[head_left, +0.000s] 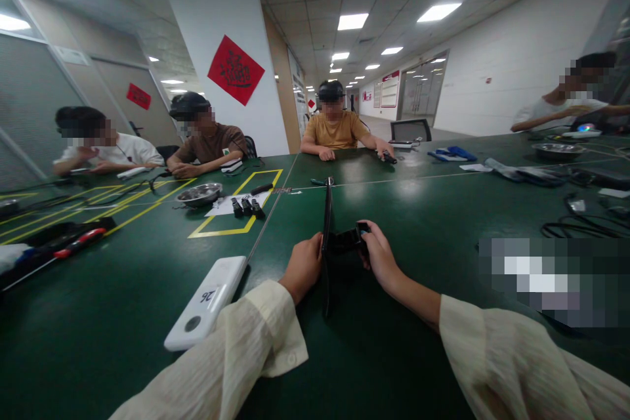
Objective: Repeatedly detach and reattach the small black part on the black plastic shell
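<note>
A thin black flat panel [327,275] stands upright on the green table in front of me, seen almost edge-on. My left hand [304,268] is closed on its left side, with the fingertips partly hidden. On the other side, my right hand [382,254] pinches a small black block-like piece [347,238] that reaches to the panel's right face. Whether this piece is joined to the panel I cannot tell. A white power-bank-like device [209,302] marked 26 lies left of my left forearm.
Black clips [247,208] lie on white paper inside a yellow tape outline [224,234], near a metal bowl [199,194]. Red-handled tools [83,241] sit at left; cables [566,228] and a blurred-out object [546,279] at right. Several people sit around the table [394,367].
</note>
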Motion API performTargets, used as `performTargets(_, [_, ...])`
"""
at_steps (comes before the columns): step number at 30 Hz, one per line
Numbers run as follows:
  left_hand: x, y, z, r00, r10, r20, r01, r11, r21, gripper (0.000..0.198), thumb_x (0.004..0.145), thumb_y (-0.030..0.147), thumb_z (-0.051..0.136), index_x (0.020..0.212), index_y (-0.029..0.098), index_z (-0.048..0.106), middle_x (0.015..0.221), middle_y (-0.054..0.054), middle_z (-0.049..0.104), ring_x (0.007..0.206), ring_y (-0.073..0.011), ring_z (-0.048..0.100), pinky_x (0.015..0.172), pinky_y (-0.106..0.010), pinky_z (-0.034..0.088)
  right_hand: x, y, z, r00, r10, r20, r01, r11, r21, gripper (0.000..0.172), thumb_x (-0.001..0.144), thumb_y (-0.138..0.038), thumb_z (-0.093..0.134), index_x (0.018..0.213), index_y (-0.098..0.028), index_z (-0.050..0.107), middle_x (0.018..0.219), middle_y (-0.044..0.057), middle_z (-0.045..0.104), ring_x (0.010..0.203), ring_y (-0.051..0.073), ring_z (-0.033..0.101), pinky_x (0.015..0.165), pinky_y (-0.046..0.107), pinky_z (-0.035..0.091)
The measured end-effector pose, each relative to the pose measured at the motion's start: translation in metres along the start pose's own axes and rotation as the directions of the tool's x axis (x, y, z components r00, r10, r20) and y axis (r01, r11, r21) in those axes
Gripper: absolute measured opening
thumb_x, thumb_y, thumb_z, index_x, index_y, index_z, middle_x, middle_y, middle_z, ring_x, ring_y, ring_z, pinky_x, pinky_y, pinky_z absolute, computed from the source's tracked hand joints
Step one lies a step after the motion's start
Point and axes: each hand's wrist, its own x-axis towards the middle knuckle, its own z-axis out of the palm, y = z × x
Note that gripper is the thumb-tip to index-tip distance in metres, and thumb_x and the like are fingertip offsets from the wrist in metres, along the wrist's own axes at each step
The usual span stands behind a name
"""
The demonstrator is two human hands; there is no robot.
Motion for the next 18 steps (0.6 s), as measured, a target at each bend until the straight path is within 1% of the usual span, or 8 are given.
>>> performTargets(2, [0.0017,-0.0004,-0.001,0.999,0.025,0.03,-0.026,0.999,0.03,0.024,0.084,0.029,0.045,0.071,0.016,0.061,0.064,-0.004,0.061,0.065,-0.0168,0.056,0.062,-0.025,0.043,-0.0007,-0.0008,0.0003,1.0,-0.003,-0.01,0.003,1.0,-0.001,0.037,0.078,-0.034,0.039,0.111,-0.02,0.047,0.054,-0.006,0.045,0.041,0.01,0.042,0.034,0.019,0.028])
performTargets(5, [0.003,0.0015,-0.0021,0.997,0.035,0.074,-0.045,0.991,0.126,0.028,0.086,0.029,0.042,0.072,0.016,0.062,0.065,-0.005,0.062,0.067,-0.0172,0.057,0.065,-0.025,0.043,-0.0006,-0.0001,-0.0002,1.0,-0.01,-0.013,0.01,1.0,-0.016,0.036,0.078,-0.034,0.038,0.11,-0.02,0.047,0.054,-0.006,0.045,0.042,0.011,0.042,0.035,0.02,0.029])
performTargets(9, [0.0013,0.0048,-0.0009,0.991,-0.042,0.125,0.002,0.954,0.301,0.032,0.088,0.028,0.038,0.077,0.015,0.065,0.074,-0.009,0.066,0.076,-0.0185,0.06,0.07,-0.025,0.042,0.0017,0.004,-0.0021,0.997,-0.049,-0.051,0.048,0.998,-0.033,0.034,0.078,-0.035,0.038,0.107,-0.02,0.05,0.058,-0.005,0.047,0.046,0.012,0.044,0.039,0.022,0.032])
performTargets(11, [0.0004,0.0048,0.0001,0.989,-0.054,0.134,0.005,0.941,0.337,0.032,0.088,0.027,0.037,0.079,0.015,0.066,0.078,-0.01,0.067,0.078,-0.0187,0.061,0.071,-0.025,0.041,0.0026,0.0055,-0.0027,0.995,-0.065,-0.072,0.062,0.997,-0.038,0.034,0.078,-0.036,0.039,0.106,-0.02,0.052,0.063,-0.003,0.049,0.049,0.013,0.045,0.042,0.023,0.034])
performTargets(13, [0.0001,0.004,0.0007,0.99,-0.042,0.132,-0.002,0.947,0.321,0.032,0.088,0.026,0.037,0.077,0.015,0.066,0.078,-0.01,0.067,0.077,-0.0184,0.061,0.069,-0.025,0.041,0.0026,0.0057,-0.0029,0.995,-0.066,-0.068,0.064,0.997,-0.035,0.034,0.078,-0.036,0.039,0.105,-0.02,0.052,0.064,-0.003,0.05,0.05,0.013,0.046,0.043,0.024,0.034])
performTargets(15, [0.0002,0.0037,0.0009,0.993,-0.043,0.107,0.014,0.965,0.26,0.034,0.088,0.026,0.037,0.07,0.015,0.064,0.073,-0.008,0.065,0.072,-0.0173,0.059,0.066,-0.025,0.04,0.002,0.0046,-0.0027,0.997,-0.058,-0.057,0.057,0.998,-0.029,0.034,0.078,-0.036,0.038,0.105,-0.02,0.051,0.062,-0.003,0.048,0.048,0.013,0.045,0.041,0.024,0.033])
performTargets(18, [0.0006,0.0053,0.0008,0.996,-0.073,0.047,0.069,0.994,0.085,0.038,0.086,0.029,0.038,0.055,0.015,0.055,0.059,-0.004,0.058,0.061,-0.0145,0.052,0.059,-0.024,0.038,0.0008,0.0023,-0.0024,0.998,-0.046,-0.042,0.045,0.998,-0.034,0.035,0.078,-0.036,0.038,0.107,-0.02,0.049,0.057,-0.004,0.045,0.045,0.013,0.043,0.04,0.024,0.031])
